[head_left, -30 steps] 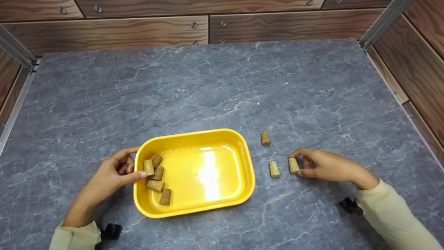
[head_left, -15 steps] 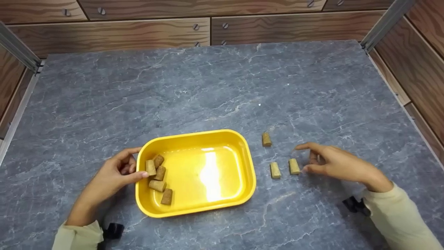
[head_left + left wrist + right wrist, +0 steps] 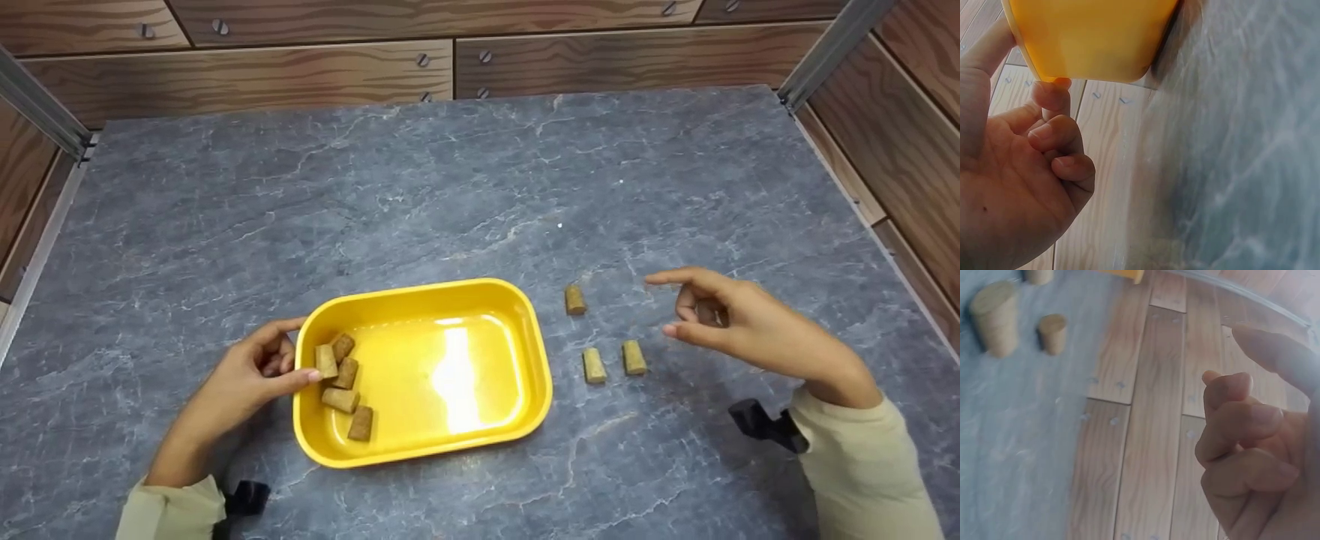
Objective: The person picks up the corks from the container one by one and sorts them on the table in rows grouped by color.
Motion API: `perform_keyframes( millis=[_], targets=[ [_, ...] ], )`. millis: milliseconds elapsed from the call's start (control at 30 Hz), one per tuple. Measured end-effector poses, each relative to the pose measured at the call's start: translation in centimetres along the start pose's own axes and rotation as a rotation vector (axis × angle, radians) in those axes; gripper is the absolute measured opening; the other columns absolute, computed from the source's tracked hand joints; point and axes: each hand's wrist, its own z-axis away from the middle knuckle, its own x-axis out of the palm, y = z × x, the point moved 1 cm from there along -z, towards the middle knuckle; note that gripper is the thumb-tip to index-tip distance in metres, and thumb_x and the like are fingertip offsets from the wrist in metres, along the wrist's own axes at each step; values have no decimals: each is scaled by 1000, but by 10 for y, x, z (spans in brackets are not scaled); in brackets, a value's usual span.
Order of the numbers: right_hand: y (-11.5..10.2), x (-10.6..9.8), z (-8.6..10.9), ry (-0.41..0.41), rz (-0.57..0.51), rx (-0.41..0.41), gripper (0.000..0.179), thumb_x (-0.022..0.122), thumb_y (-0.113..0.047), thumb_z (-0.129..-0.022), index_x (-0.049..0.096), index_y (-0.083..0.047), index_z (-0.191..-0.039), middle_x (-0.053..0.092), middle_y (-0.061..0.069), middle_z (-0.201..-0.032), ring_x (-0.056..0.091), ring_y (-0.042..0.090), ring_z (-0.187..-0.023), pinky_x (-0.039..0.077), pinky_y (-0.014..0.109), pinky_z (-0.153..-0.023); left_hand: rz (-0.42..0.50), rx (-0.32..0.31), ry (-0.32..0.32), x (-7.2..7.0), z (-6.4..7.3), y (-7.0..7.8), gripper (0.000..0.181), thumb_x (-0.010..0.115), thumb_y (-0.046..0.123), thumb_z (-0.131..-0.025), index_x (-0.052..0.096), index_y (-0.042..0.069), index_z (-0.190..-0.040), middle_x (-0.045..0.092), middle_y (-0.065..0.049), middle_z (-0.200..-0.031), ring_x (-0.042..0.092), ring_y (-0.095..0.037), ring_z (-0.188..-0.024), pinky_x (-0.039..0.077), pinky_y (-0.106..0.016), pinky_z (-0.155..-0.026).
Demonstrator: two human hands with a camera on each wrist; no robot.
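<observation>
My left hand (image 3: 244, 386) pinches the left rim of a yellow plastic tub (image 3: 420, 454), thumb over the edge and fingers outside. In the left wrist view the tub's outer wall (image 3: 1095, 39) lies against those fingertips. Several tapered corks (image 3: 341, 400) are heaped at the tub's left end. On the table to the right of the tub lie three more: a darker cork (image 3: 574, 299) farther back and two paler ones, one cork (image 3: 594, 366) beside the other cork (image 3: 634, 358). My right hand (image 3: 750, 319) hovers right of them, index finger extended, holding nothing.
The grey marbled tabletop (image 3: 337, 202) carries everything. Wood-pattern panels (image 3: 247, 79) stand along the back and sides, with metal posts (image 3: 832, 52) at the far corners. A black wrist mount (image 3: 765, 426) juts from the right sleeve.
My right hand has let go of the rightmost pale cork, leaving it on the table, and has lifted away to the right and back. The left hand and tub stay put.
</observation>
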Motion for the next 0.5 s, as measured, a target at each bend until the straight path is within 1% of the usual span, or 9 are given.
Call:
perform_keyframes(
  millis=[133, 267, 333, 500],
  targets=[
    [-14, 1, -6, 18, -13, -30, 48, 67, -11, -90, 52, -16, -135, 52, -4, -81, 42, 6, -58, 39, 23, -51, -11, 14, 0, 0, -1, -1, 56, 77, 6, -79, 54, 1, -129, 44, 0, -76, 36, -6, -60, 32, -21, -54],
    [-28, 8, -17, 16, -17, -73, 45, 69, -13, -89, 54, -16, -131, 52, -5, -80, 42, 4, -60, 40, 22, -53, -13, 13, -3, -1, -1, -1, 56, 77, 5, -79, 54, 0, -130, 44, 0, -76, 36, -6, -60, 33, -21, -54],
    [-33, 13, -24, 3, -18, -96, 44, 70, -15, -88, 55, -15, -130, 51, -5, -79, 42, 3, -60, 40, 21, -53, -12, 6, -3, 0, -1, -1, 56, 77, 6, -79, 54, 1, -130, 44, 0, -76, 36, -6, -61, 32, -21, -54],
    [-49, 27, -42, -50, -22, -111, 44, 71, -20, -87, 56, -13, -129, 51, -6, -77, 41, 3, -62, 40, 21, -56, -6, -5, -5, 0, -1, -1, 57, 77, 6, -79, 54, 1, -130, 44, 0, -76, 36, -6, -61, 32, -21, -54]
  ],
)
